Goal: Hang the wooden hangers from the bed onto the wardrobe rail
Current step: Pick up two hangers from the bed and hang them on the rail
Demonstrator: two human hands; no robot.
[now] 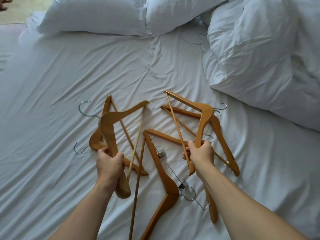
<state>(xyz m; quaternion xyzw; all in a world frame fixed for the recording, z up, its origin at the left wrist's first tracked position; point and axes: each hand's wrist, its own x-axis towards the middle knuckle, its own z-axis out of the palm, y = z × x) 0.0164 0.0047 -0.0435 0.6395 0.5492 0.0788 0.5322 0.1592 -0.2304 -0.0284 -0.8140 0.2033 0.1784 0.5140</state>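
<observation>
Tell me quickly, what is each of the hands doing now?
Left hand: closed on a light brown wooden hanger.
Right hand: closed on another light brown wooden hanger.

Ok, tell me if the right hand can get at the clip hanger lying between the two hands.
Probably not yet: the right hand is closed around another hanger. The clip hanger lies uncovered on the sheet close beside it.

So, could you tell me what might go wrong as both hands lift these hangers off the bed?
The left hand grips a hanger lying over another hanger; their bars cross, so the lower one may snag and drop. The right hand likewise lifts one hanger from an overlapping pile. The clip hanger has a wire hook that could catch the sheet.
</observation>
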